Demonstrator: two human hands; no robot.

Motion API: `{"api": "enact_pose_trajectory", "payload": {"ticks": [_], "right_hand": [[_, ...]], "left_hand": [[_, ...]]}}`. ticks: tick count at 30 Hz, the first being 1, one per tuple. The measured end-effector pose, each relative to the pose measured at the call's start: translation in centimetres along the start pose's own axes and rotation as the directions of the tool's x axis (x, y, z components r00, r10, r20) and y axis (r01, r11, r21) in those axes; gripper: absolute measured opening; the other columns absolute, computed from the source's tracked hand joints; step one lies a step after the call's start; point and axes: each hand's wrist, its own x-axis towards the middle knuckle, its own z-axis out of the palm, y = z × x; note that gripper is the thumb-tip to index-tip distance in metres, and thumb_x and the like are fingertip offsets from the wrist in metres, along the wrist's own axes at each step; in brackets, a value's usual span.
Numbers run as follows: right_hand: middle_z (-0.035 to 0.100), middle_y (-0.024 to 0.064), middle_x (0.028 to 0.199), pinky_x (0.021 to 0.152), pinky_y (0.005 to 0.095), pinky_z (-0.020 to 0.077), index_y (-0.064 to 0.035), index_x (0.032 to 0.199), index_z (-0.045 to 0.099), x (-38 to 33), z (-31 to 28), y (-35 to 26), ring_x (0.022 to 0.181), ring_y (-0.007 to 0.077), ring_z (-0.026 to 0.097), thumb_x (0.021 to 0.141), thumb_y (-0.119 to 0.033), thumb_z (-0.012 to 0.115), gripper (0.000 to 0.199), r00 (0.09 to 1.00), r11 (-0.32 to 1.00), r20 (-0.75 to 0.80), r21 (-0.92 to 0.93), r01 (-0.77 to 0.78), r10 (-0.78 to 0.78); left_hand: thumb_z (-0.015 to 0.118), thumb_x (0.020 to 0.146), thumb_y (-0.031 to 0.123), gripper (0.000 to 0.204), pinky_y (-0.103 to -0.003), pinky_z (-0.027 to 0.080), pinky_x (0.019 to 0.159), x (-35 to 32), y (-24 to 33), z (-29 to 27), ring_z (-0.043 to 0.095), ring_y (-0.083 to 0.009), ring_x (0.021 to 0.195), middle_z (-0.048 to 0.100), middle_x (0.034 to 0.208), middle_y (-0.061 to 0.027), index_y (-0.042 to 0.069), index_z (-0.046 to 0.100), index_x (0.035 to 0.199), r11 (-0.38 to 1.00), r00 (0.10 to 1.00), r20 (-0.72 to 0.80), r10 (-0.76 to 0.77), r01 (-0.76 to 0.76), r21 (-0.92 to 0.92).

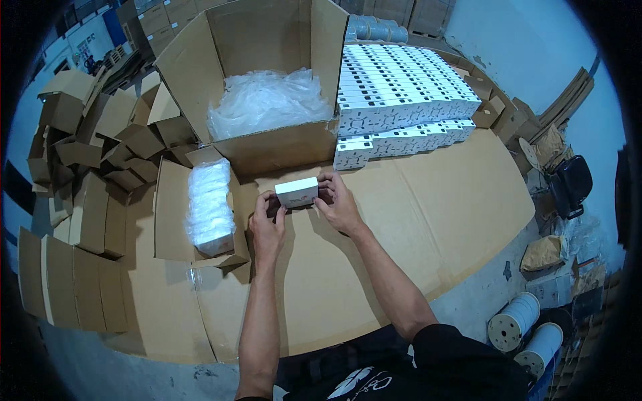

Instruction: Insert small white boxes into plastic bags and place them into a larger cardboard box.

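A small white box [296, 192] is held level between my two hands, a little above the cardboard-covered table. My left hand [267, 224] grips its left end, fingers curled at the side. At its right end, my right hand [340, 204] closes on it with thumb and fingers. Just left of my hands stands an open brown carton [175, 207]. In that carton a row of plastic-wrapped white items [210, 204] is packed. Behind it, a larger open carton [281, 148] holds a heap of clear plastic bags [271, 100].
Stacked white boxes [408, 100] in long rows fill the table's back right. Open brown cartons [124, 127] pile up at the left, with folded ones [77, 284] nearer me. Cable spools [515, 324] and a black chair [568, 187] are on the floor at right.
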Motion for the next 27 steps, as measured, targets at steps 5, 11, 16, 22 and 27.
{"api": "enact_pose_trajectory", "payload": {"ticks": [5,11,16,22,27], "right_hand": [[0.061,0.0188,0.125,0.101,0.0386,0.0514,-0.0004,0.131,0.044,-0.5,-0.5,-0.4,0.119,0.0277,0.062,0.083,0.006,0.065,0.053,0.998,0.998,0.060,-0.046,0.033,-0.030],[0.062,0.0201,0.123,0.100,0.0392,0.0529,0.0016,0.131,0.047,-2.0,-1.0,-0.2,0.117,0.0304,0.064,0.078,0.008,0.054,0.054,0.989,0.978,-0.071,-0.178,0.113,-0.127],[0.064,0.0208,0.117,0.094,0.0383,0.0556,0.0024,0.124,0.053,-2.6,-0.7,0.7,0.107,0.0300,0.067,0.078,0.009,0.050,0.047,0.976,0.981,-0.191,-0.182,0.066,-0.101],[0.065,0.0183,0.108,0.085,0.0387,0.0566,0.0010,0.119,0.056,-3.1,-1.2,1.3,0.095,0.0306,0.068,0.080,0.008,0.051,0.040,0.956,0.959,-0.247,-0.268,0.089,-0.158],[0.066,0.0157,0.103,0.082,0.0389,0.0555,-0.0013,0.117,0.057,-3.2,-0.7,0.6,0.092,0.0291,0.067,0.080,0.007,0.053,0.038,0.964,0.965,-0.244,-0.259,0.038,-0.104]], "left_hand": [[0.068,0.089,-0.003,0.035,-0.038,0.056,0.090,0.1,-0.2,0.0,0.072,-0.0264,0.102,0.072,0.109,-0.0163,0.001,0.055,0.122,1.000,1.000,0.021,-0.005,0.005,-0.009],[0.070,0.092,0.015,0.042,-0.042,0.046,0.104,0.0,0.1,-0.1,0.060,-0.0309,0.121,0.063,0.125,-0.0194,0.000,0.053,0.127,0.994,0.995,-0.097,0.033,-0.042,-0.099],[0.064,0.095,0.014,0.026,-0.045,0.048,0.097,0.6,3.3,-1.2,0.061,-0.0326,0.108,0.061,0.114,-0.0166,-0.001,0.059,0.116,0.949,0.933,-0.194,0.304,-0.278,0.148],[0.067,0.091,0.009,0.018,-0.038,0.052,0.085,13.3,10.3,-0.4,0.065,-0.0255,0.091,0.068,0.099,-0.0139,0.000,0.064,0.106,0.899,0.874,-0.234,0.426,-0.381,0.213],[0.071,0.088,0.009,0.021,-0.037,0.055,0.082,27.9,10.1,-1.9,0.071,-0.0234,0.088,0.074,0.099,-0.0131,0.003,0.069,0.108,0.888,0.920,-0.028,0.392,-0.370,0.271]]}}
